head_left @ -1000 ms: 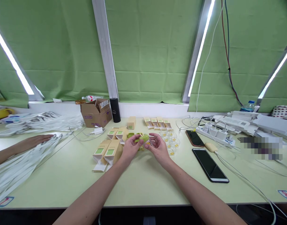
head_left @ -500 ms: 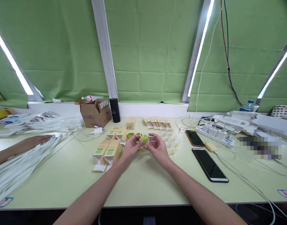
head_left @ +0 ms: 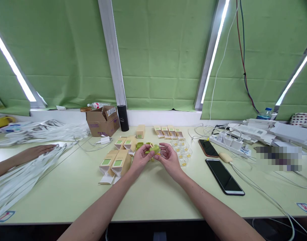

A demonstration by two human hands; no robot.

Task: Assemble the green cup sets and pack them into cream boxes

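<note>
Green piece slightly lower over table

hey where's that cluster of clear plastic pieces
In the head view, the cluster lies right of centre, between the right hand and the brown-edged phone.

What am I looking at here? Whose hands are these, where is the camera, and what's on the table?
There is no machine here: these are a person's own bare hands, seen from a camera worn on their head, looking forward and down. That is why the forearms rise from the bottom.

The left hand holds a small green item; the right hand, close beside it, seems to pinch a clear piece, though fingers hide much.

On the table, beige boxes stand left of the hands, and clear plastic cups lie to the right. Farther right is a phone. At far left, another person's hand rests by white strips.
</note>
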